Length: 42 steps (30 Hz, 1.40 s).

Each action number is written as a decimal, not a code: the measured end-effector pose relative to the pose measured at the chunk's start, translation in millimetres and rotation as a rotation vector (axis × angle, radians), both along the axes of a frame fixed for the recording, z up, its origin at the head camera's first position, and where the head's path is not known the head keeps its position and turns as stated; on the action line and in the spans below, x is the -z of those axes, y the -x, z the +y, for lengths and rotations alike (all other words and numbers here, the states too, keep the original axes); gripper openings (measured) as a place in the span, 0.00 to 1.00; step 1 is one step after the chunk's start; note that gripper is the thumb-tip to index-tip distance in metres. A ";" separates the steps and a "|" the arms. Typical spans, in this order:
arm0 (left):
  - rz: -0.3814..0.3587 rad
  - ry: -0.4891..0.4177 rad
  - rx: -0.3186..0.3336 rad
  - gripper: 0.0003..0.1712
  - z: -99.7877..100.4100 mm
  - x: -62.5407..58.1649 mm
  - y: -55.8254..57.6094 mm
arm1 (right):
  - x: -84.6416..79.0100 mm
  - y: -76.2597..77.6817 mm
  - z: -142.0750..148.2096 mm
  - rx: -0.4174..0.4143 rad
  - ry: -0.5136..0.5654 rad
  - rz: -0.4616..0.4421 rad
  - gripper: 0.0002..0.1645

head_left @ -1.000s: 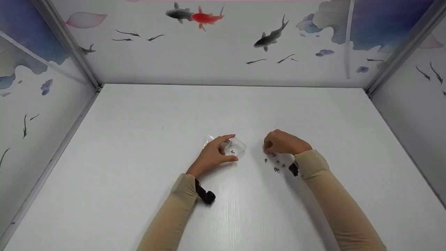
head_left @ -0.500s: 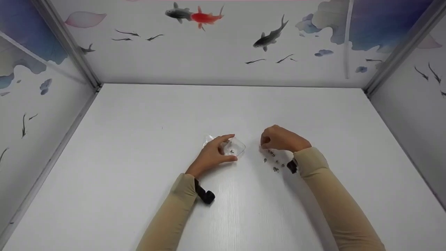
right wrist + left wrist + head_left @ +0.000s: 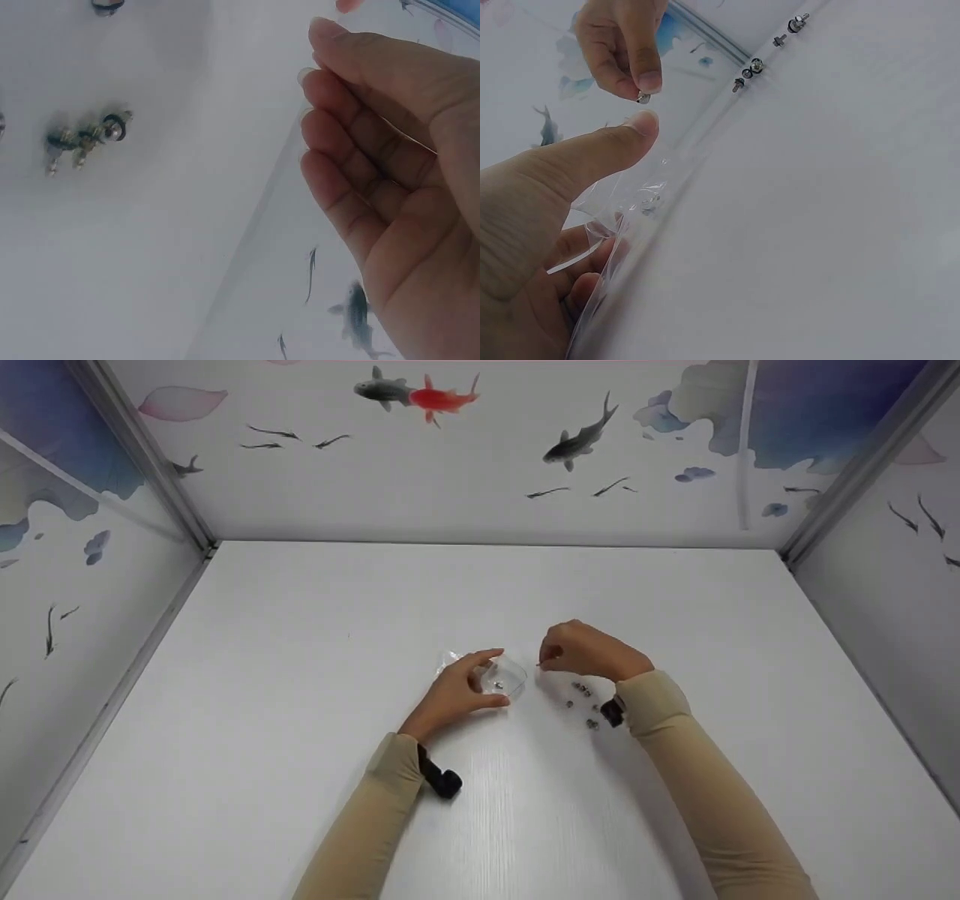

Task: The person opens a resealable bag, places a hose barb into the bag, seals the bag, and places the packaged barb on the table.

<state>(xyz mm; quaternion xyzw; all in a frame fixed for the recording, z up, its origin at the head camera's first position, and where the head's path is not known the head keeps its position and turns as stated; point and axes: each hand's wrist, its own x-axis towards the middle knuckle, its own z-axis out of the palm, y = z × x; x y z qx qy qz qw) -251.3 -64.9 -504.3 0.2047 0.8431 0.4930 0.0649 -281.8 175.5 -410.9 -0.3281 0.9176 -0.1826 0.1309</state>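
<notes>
My left hand point(image 3: 457, 690) curls its thumb and fingers round a clear plastic container point(image 3: 514, 681), which sits low at the table surface. Inside lies a small metal screw point(image 3: 499, 685), faint through the plastic in the left wrist view. My right hand point(image 3: 592, 652) hovers just right of the container, apart from it. Between its thumb and index fingertip it pinches a small shiny screw point(image 3: 643, 97); the right wrist view does not show that screw. Several loose screws point(image 3: 582, 688) with dark washers lie on the table under and beside the right wrist.
Crinkled clear plastic point(image 3: 448, 660) shows behind the left hand. The white table point(image 3: 300, 600) is bounded by printed panels point(image 3: 480, 472) at the back and both sides. A black wrist camera point(image 3: 447, 784) hangs from the left sleeve.
My right hand has lifted away from the loose screws and moved left and farther back, toward the container, with a screw pinched. The left hand and container have stayed in place.
</notes>
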 end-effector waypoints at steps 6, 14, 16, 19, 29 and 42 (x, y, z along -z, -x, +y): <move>-0.008 -0.002 0.001 0.46 -0.4 -0.3 1.4 | -2.4 0.1 -12.3 -0.033 0.032 0.028 0.08; -0.017 -0.005 -0.004 0.46 -0.3 -2.4 -0.2 | 0.7 1.4 -25.1 -0.096 0.034 0.057 0.07; -0.023 0.001 -0.008 0.46 -0.1 -2.7 -0.4 | 1.4 1.5 -27.2 -0.109 0.045 0.056 0.07; -0.050 0.008 -0.017 0.45 0.4 -2.8 -0.6 | 2.2 1.5 -29.3 -0.128 0.062 0.059 0.07; -0.040 0.022 -0.020 0.44 0.7 -2.8 -0.6 | 2.2 1.6 -31.1 -0.157 0.059 0.094 0.08; -0.045 0.011 -0.021 0.45 -0.2 -3.6 -1.9 | 1.3 1.7 -16.2 -0.089 0.024 0.034 0.09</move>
